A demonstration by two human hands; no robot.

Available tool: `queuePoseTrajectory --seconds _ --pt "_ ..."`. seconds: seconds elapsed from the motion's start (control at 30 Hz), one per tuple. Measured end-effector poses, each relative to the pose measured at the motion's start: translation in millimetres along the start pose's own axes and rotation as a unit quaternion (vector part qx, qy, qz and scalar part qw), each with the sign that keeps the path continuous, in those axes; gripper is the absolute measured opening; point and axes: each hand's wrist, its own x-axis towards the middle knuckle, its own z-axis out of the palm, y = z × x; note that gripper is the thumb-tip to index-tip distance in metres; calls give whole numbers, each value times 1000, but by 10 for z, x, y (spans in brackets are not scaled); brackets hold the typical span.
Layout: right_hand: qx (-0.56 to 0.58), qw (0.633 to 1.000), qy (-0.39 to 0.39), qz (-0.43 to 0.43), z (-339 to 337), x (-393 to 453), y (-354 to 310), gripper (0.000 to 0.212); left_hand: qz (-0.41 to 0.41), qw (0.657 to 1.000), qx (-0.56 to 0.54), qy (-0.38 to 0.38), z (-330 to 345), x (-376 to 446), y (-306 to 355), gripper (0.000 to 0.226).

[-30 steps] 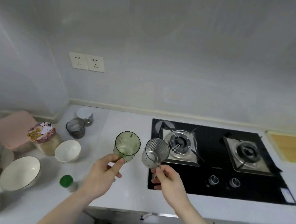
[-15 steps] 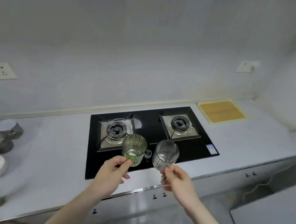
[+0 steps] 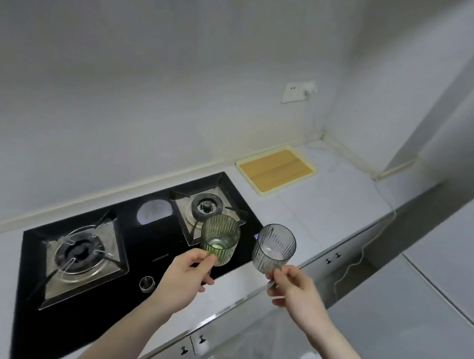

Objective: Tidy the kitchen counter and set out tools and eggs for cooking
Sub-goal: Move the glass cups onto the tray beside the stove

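Note:
My left hand (image 3: 184, 275) pinches the base of a ribbed green glass (image 3: 220, 239), held in the air over the right side of the black gas hob (image 3: 32, 275). My right hand (image 3: 294, 289) grips a ribbed grey glass (image 3: 274, 249) low down, by what looks like a handle, just past the hob's right edge. Both glasses are tilted with their mouths toward me and look empty. They are a short gap apart.
The hob has two burners (image 3: 81, 251) and a knob (image 3: 147, 283) near its front. A yellow tray (image 3: 277, 168) lies on the white counter (image 3: 328, 205) to the right. A wall socket (image 3: 296, 91) with a white cable hangs above. Cabinet doors (image 3: 335, 258) run below the counter edge.
The view has swung right along the counter: bowls, jars and cups at the left have gone out of sight. Both hands carried their glasses rightward, from left of the hob to its right end.

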Motion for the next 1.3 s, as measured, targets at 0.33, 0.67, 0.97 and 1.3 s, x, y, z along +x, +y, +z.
queuePoseTrajectory --seconds 0.33,0.67,0.97,1.3 --pt "24 997 68 -1 -991 937 -232 25 17 998 4 -53 880 1108 680 19" --pt "15 1000 17 15 -1854 1904 -238 28 -8 1000 -14 -27 1638 1758 967 22" --pt "-38 996 -72 23 -2615 2790 -320 21 -58 993 -83 55 2395 2026 1073 22" --pt "-79 987 -121 74 -2602 3160 -117 18 -170 969 -146 100 2670 2073 635 17"
